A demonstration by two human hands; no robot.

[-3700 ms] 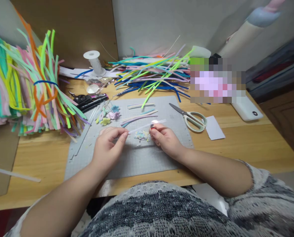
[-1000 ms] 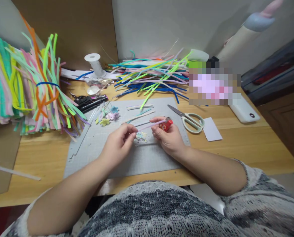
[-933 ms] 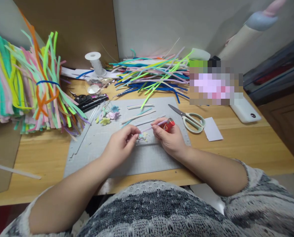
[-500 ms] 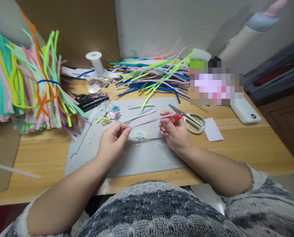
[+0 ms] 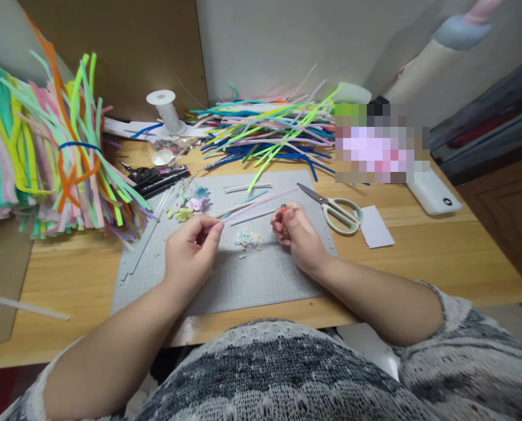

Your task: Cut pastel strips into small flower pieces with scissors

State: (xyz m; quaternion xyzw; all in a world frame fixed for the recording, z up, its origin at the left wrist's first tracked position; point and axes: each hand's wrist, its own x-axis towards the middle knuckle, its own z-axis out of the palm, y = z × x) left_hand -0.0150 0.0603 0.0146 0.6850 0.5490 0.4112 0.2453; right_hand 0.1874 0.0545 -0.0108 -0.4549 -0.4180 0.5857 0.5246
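Note:
My left hand (image 5: 193,248) pinches one end of a pale purple pipe cleaner (image 5: 263,202), which stretches up and to the right over the grey cutting mat (image 5: 243,283). In my closed right hand (image 5: 304,240) is a red lighter (image 5: 284,213), held upright with its metal top showing; no flame is visible. Small pastel clippings (image 5: 247,238) lie in a heap between the hands. Behind my left hand are several fuzzy flower shapes (image 5: 199,203) in yellow, purple and blue. More pipe cleaner lengths (image 5: 247,187) rest farther back on the mat.
Green-handled scissors (image 5: 345,217) lie partly open right of my right hand, beside white paper (image 5: 377,227). A large bundle of pipe cleaners (image 5: 76,152) stands at left. Across the back are a white spool (image 5: 168,111), a loose pipe cleaner pile (image 5: 270,126) and a white device (image 5: 434,193).
The pipe cleaner's far end has come away from my right hand and is now free. The lighter has turned from lying sideways to upright in that hand. The view has shifted slightly.

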